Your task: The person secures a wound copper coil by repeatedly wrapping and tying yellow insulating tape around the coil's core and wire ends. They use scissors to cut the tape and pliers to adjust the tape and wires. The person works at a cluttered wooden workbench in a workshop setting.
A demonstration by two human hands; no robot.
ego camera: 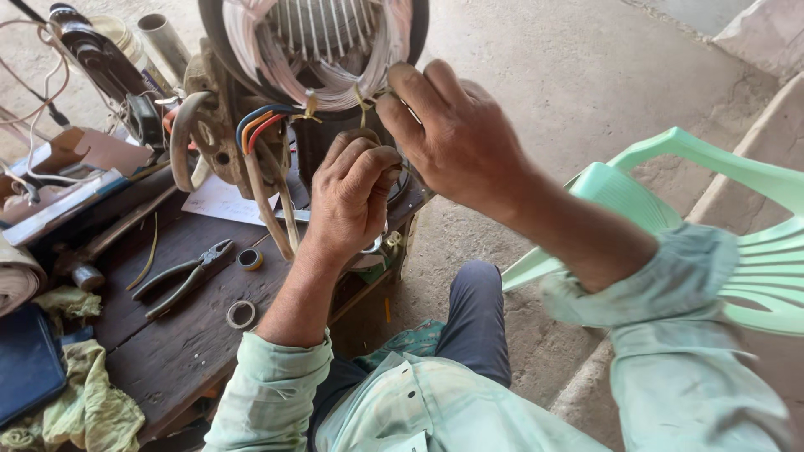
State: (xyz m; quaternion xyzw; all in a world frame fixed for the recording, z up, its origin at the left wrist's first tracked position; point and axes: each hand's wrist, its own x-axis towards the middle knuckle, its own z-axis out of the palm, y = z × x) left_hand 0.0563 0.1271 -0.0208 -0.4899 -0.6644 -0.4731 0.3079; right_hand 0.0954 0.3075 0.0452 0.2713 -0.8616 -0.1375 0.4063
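A motor stator with pale copper windings stands on a dark wooden bench. My right hand reaches over its lower right rim, fingertips pinching a thin yellowish tie string on the winding. My left hand sits just below the stator, fingers curled closed around the string's other end. Coloured lead wires in blue, orange and red come out of the winding on the left.
Pliers and two small tape rolls lie on the bench. Cloths, a dark case, cables and tools crowd the left. A pale green plastic chair stands at right on the concrete floor.
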